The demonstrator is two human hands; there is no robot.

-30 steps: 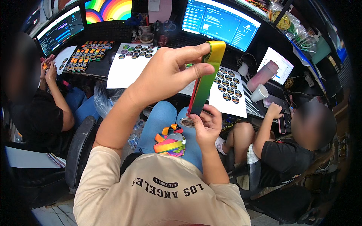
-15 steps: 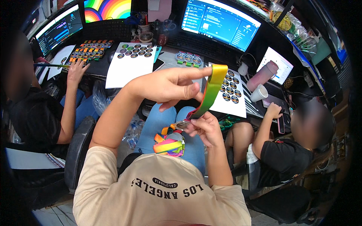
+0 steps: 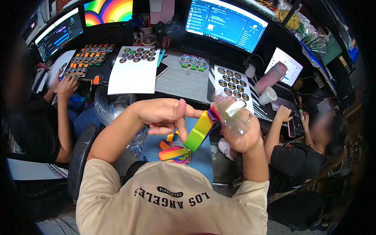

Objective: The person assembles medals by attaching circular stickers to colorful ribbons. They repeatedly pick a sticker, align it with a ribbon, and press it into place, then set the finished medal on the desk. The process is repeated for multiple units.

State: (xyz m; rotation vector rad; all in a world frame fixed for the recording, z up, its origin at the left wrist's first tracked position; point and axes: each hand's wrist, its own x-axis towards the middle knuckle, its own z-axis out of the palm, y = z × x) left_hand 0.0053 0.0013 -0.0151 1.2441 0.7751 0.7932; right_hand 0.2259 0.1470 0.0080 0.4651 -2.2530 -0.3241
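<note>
Right hand (image 3: 244,135) now sits farther right and left hand (image 3: 162,115) lower than half a second earlier; the medal ribbon (image 3: 203,126) between them moves down with the left hand and lies in broad folds, no longer draped high over the index finger. Ribbon position: in the air above the jeans-clad lap (image 3: 203,166). Left hand state: loosely spread, thumb raised clear of the band, index fingertip at its upper edge and a lower finger beside the green fold; this probably supports the loop without creasing it. Right hand state: grasping the gathered red-purple end; motion blur hides the exact finger closure and the glossy piece at the fingertips, so whether that is a medal disc cannot be told. Holding one end firmly and the other lightly likely keeps the folds in order. Below, a heap of ribboned medals (image 3: 174,154) rests on the lap, presumably for short reach. On the grey desk (image 3: 178,87), three medals (image 3: 193,61) lie side by side, apparently to keep their faces visible. Flanking them, the left label sheet (image 3: 129,82) and right label sheet (image 3: 218,89) lie flat, which likely keeps the round labels accessible
</note>
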